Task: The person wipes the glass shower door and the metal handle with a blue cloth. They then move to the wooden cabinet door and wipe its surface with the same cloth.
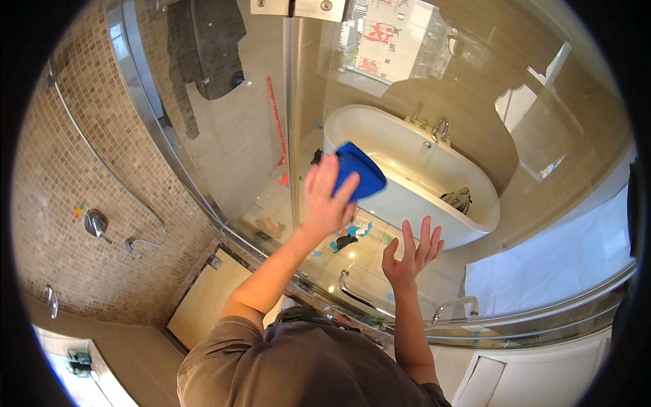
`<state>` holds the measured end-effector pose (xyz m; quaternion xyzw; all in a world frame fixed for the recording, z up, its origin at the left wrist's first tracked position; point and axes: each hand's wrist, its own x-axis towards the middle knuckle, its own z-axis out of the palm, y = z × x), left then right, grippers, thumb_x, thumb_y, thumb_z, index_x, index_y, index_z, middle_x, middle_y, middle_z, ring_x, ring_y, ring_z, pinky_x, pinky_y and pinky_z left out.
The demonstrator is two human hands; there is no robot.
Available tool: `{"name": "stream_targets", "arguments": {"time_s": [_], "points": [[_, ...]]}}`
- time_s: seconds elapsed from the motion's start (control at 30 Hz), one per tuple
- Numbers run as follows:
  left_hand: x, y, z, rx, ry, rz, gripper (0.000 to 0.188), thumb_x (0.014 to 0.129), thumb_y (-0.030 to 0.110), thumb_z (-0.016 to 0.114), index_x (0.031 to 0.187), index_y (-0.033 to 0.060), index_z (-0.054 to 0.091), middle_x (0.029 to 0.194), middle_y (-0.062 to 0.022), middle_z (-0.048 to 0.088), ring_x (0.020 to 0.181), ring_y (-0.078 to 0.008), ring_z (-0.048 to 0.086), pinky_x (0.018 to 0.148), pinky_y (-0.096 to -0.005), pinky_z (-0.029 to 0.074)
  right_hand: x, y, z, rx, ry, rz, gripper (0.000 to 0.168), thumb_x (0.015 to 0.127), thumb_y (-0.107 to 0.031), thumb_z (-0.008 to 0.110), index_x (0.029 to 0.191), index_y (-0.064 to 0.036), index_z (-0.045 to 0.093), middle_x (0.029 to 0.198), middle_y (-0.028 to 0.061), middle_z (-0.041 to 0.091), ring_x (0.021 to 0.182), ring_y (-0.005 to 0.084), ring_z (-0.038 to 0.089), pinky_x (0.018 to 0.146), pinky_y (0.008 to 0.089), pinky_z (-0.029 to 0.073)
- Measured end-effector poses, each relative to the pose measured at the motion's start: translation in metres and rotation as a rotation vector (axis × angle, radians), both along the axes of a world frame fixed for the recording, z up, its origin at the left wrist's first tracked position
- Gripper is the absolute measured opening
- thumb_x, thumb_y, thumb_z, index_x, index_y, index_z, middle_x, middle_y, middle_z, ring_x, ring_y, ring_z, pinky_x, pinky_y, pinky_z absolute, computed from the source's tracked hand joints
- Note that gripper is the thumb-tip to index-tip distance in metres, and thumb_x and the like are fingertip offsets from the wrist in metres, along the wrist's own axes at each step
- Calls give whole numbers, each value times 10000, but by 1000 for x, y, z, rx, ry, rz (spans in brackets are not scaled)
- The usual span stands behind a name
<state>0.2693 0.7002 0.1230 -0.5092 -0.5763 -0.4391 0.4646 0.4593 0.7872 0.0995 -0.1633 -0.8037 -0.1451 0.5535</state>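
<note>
My left hand [328, 201] is raised in front of the curved glass shower panel [437, 127], its fingers on a blue folded cloth or pad [360, 173]. The blue piece lies at or very near the glass; exact contact cannot be told. To the lower right, my right hand [413, 252] is held up with spread fingers and nothing in it. Below it, a curved metal door handle [363, 297] is fixed to the glass, with another metal handle [457, 302] farther right.
Beyond the glass stands a white bathtub [407, 203] with a dark-and-light bundle [457, 200] inside. Blue, black and white scraps [351, 236] lie on the tiled floor. At the left, a mosaic wall bears a shower valve [96, 224] and hose [101, 157]. Metal hinges [320, 7] are overhead.
</note>
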Motion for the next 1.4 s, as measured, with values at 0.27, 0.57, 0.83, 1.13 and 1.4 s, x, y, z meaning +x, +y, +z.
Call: {"name": "stream_targets", "arguments": {"time_s": [0.27,0.57,0.83,1.13,1.4], "points": [[-43,-13,104,206,-57,-85,544,861,81,472,1376,-53,358,1486,-332,142,1357,-481,220,1089,-504,197,-12,-1,-8,-10,80,-40,424,754,-113,585,1175,-125,627,1390,146,445,1375,336,266,1132,466,101],[6,15,11,77,56,-145,456,699,205,624,1145,113,646,1294,-299,471,1178,-438,472,973,-502,340,-12,-3,-11,-15,37,-115,430,761,-98,588,1190,-111,616,1398,152,436,1370,346,278,1127,482,124],[4,10,-5,-51,282,-173,396,758,222,606,1146,281,659,1279,-34,559,1210,-201,475,1047,-390,285,-13,2,-13,8,111,-90,504,768,-117,580,1266,-50,539,1396,125,447,1367,332,288,1132,470,117],[-74,-20,96,184,97,-112,524,655,38,544,1171,58,628,1362,-282,434,1243,-421,431,972,-505,339,-13,-3,-9,-25,101,-120,522,761,-123,581,1271,-27,527,1397,145,442,1372,342,270,1124,481,117],[-39,2,45,152,71,-140,435,746,144,541,1171,89,614,1362,-285,410,1230,-428,426,1015,-514,299,-13,-5,-7,-49,82,-88,521,768,-110,581,1275,-19,505,1397,162,441,1372,355,269,1121,488,121]]}}
